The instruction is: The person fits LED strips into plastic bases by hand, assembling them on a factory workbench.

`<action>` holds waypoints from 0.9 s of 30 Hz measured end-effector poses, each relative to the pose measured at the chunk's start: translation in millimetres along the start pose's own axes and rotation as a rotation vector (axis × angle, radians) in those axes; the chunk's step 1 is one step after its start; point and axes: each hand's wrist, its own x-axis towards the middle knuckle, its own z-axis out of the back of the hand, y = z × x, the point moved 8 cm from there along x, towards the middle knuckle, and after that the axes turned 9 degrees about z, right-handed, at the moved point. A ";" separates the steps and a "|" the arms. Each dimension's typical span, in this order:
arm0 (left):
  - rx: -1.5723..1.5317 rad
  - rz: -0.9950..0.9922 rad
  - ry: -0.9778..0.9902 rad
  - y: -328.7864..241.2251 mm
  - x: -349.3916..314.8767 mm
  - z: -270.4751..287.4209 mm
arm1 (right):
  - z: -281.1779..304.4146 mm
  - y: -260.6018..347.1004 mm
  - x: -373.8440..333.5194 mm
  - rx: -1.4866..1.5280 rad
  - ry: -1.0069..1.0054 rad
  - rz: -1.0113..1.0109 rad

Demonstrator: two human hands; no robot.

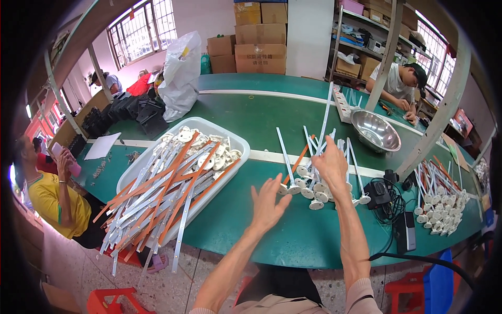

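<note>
My right hand [332,165] is closed around a long pale metal strip [327,111] that stands nearly upright. Below and around it, several strips with round white discs [316,204] at their lower ends stand grouped on the green table [251,235]. My left hand [267,204] hovers to the left of this group, fingers spread, holding nothing. Farther left, a white plastic tub [244,152] carries a heap of loose white discs [222,152]. Silver strips and orange strips [175,183] lie across the tub and stick out over the table's near edge.
Right of the group lie a black power adapter [378,192] with coiled cable and a black-and-silver device [405,233]. Beyond are another bunch of disc-ended strips [442,209], a metal bowl [375,131] and a power strip [341,104]. Co-workers sit left and far right; a slanted post [436,125] rises nearby.
</note>
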 end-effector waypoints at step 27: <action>0.061 -0.112 -0.112 2.3 -0.3 -13.9 | -57.9 251.1 -17.2 0.441 0.053 0.828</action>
